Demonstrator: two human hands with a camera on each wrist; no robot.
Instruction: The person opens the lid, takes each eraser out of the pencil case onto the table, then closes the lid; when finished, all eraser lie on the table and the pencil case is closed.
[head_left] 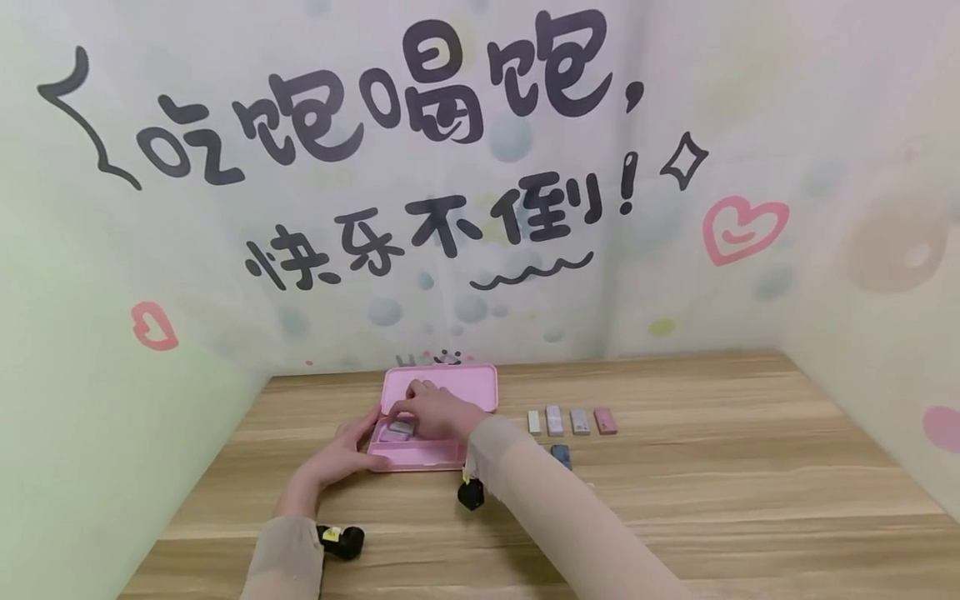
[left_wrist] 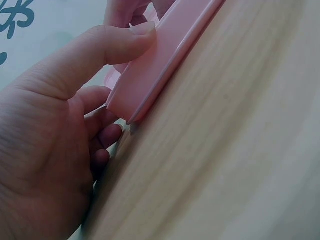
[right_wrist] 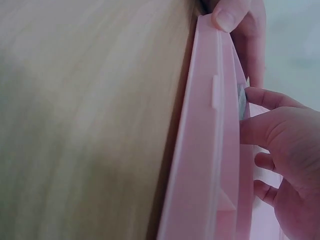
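Note:
A pink pencil case (head_left: pixel 420 455) lies with its lid (head_left: pixel 472 383) raised at the back. My left hand (head_left: pixel 337 457) grips its left end; in the left wrist view the thumb (left_wrist: pixel 142 37) lies over the case's edge, with the other fingers along the end wall. My right hand (head_left: pixel 442 412) reaches into the rear compartment. There its thumb and a finger pinch a small greyish block like an eraser (head_left: pixel 401 427), seen edge-on between the fingertips in the right wrist view. A lilac piece shows beside it. The right hand hides the compartment's other end.
Right of the case stand a row of small blocks like erasers: pale green (head_left: pixel 533 422), lilac (head_left: pixel 554 421), grey (head_left: pixel 580 422) and dusty red (head_left: pixel 605 421). A dark blue block (head_left: pixel 561 457) lies nearer, partly behind the right sleeve. A printed curtain (head_left: pixel 675 292) hangs behind the wooden table (head_left: pixel 712 475).

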